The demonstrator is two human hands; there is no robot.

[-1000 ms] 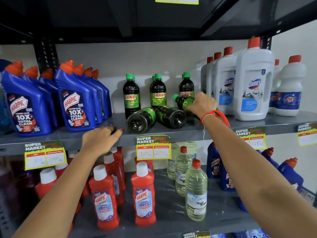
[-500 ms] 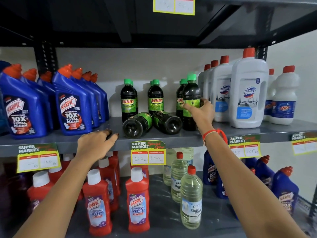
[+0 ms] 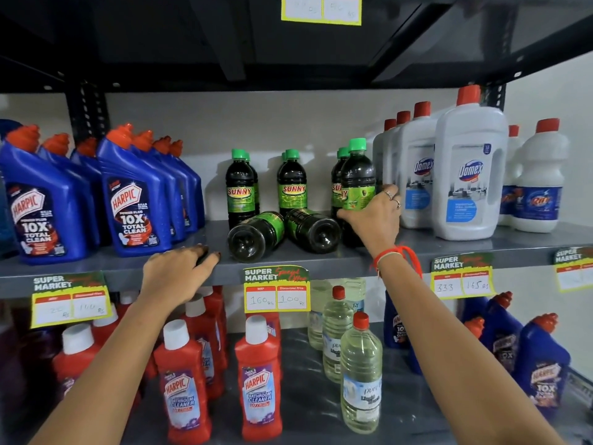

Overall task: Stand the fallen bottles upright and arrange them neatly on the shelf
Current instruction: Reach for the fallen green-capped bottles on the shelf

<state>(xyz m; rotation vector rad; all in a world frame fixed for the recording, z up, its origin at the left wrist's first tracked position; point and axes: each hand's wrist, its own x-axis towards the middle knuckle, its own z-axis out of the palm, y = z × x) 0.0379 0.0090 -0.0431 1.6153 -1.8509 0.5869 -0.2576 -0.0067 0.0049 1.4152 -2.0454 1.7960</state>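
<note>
Bottles of dark liquid with green caps and Sunny labels filled the middle of the grey metal shelf [image 3: 417,248]. Two fallen Sunny bottles [image 3: 256,234] lay on their sides near the front edge, touching each other, bases toward the camera. The right hand [image 3: 373,216] was wrapped around the lower body of an upright Sunny bottle [image 3: 357,181], fingers curled round its label, just beside the white Domex jugs [image 3: 470,175] with red caps. More upright Sunny bottles stood behind the fallen pair. The left hand [image 3: 179,268] rested palm down on the shelf's front edge, fingers loosely together, gripping nothing. Blue Harpic bottles [image 3: 131,200] with orange caps stood to the left. On the lower shelf stood red Harpic bathroom cleaner bottles [image 3: 260,387] and clear bottles of pale yellowish liquid [image 3: 361,380].
</note>
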